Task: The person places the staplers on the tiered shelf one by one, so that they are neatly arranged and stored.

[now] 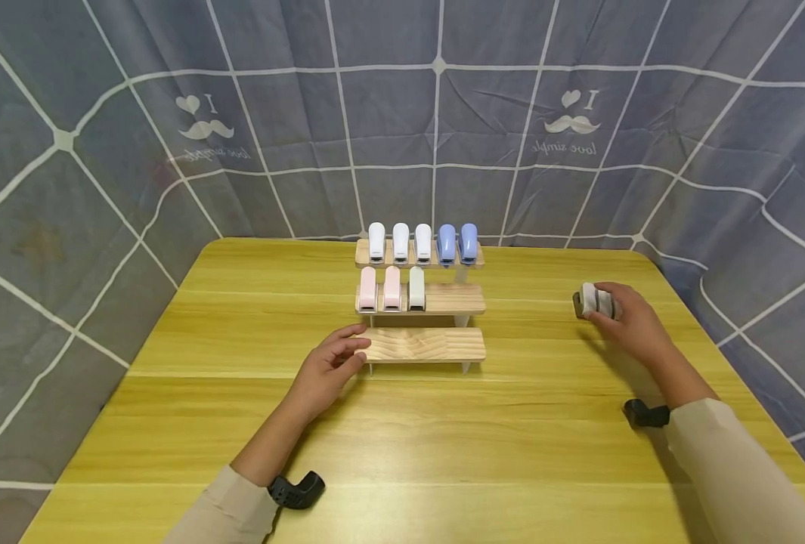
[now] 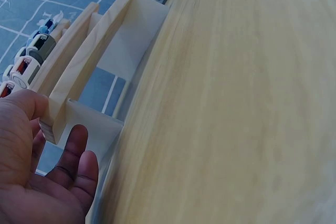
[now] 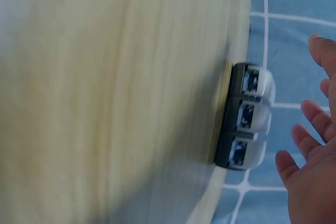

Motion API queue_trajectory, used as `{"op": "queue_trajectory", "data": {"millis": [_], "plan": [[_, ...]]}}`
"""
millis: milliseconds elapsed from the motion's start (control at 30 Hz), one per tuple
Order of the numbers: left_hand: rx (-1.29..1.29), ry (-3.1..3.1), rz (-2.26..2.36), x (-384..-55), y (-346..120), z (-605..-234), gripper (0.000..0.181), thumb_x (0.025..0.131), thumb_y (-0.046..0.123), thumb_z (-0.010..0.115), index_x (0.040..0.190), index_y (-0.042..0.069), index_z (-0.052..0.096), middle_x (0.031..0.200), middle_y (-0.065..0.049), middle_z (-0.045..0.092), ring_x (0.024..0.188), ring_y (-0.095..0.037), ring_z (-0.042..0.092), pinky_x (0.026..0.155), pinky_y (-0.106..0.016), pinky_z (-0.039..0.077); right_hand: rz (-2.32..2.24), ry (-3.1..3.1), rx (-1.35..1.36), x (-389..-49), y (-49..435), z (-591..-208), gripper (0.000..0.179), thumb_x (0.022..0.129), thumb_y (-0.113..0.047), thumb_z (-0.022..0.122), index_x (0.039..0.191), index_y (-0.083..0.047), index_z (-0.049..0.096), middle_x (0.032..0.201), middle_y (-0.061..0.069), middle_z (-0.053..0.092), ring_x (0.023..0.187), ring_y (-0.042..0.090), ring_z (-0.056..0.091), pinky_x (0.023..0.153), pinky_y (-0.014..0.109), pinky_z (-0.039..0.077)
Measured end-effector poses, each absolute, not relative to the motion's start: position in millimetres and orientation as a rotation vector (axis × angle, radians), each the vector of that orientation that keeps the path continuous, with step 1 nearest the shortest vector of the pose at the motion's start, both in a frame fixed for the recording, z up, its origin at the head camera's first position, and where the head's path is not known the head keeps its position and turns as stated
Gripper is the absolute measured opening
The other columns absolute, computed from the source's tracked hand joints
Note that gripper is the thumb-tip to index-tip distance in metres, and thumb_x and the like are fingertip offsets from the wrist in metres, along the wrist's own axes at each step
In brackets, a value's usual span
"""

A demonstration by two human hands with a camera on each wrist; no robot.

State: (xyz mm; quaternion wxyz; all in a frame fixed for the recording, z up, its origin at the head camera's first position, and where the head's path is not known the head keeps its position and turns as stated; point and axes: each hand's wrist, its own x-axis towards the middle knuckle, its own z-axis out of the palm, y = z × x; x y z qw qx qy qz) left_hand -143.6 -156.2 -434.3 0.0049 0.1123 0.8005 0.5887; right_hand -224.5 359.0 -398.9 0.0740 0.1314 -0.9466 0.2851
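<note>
My left hand (image 1: 327,370) touches the left end of the lowest wooden shelf (image 1: 419,345) of a three-tier stand. In the left wrist view its thumb lies at the shelf's corner and its other fingers (image 2: 86,179) hang loosely bent below. Far to the right, my right hand (image 1: 630,321) reaches over three pale grey staplers (image 1: 596,301) with dark bases, set side by side on the table. The right wrist view shows its spread fingers (image 3: 312,114) apart from these staplers (image 3: 247,119).
On the top shelf stand three white staplers (image 1: 400,242) and two blue staplers (image 1: 457,243). The middle shelf (image 1: 456,298) bears two pink staplers (image 1: 379,289) and one pale grey stapler (image 1: 416,287). A grey-blue checked curtain (image 1: 388,136) hangs around the yellow wooden table (image 1: 429,453).
</note>
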Motion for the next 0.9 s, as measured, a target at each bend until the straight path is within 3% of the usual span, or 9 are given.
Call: {"op": "queue_trajectory", "data": {"millis": [367,600,900], "plan": [[0.362,2.511,1.842,-145,-156,-434,0.022,0.098,0.012,0.063,0.118,0.005,0.071,0.143,0.001,0.053,0.120,-0.021,0.056,0.091,-0.028,0.047,0.734,-2.905,0.446,-242,370,-409,0.057,0.092,-0.008,0.071,0.135,0.017,0.044,0.130,0.040,0.047,0.111,0.053,0.047,0.087,0.065,0.040],[0.376,2.521,1.842,-146,-157,-434,0.022,0.098,0.011,0.063,0.118,0.005,0.071,0.142,0.001,0.053,0.118,-0.021,0.057,0.090,-0.027,0.047,0.709,-2.942,0.398,-249,375,-413,0.061,0.092,-0.010,0.072,0.139,0.014,0.041,0.138,0.040,0.039,0.123,0.058,0.035,0.096,0.070,0.032],[0.368,2.520,1.831,-145,-156,-434,0.022,0.098,0.011,0.063,0.118,0.006,0.071,0.142,0.002,0.053,0.119,-0.021,0.056,0.091,-0.028,0.048,0.694,-2.997,0.457,-260,380,-412,0.064,0.089,-0.010,0.074,0.139,0.013,0.041,0.136,0.040,0.041,0.119,0.055,0.042,0.097,0.068,0.034]]}}
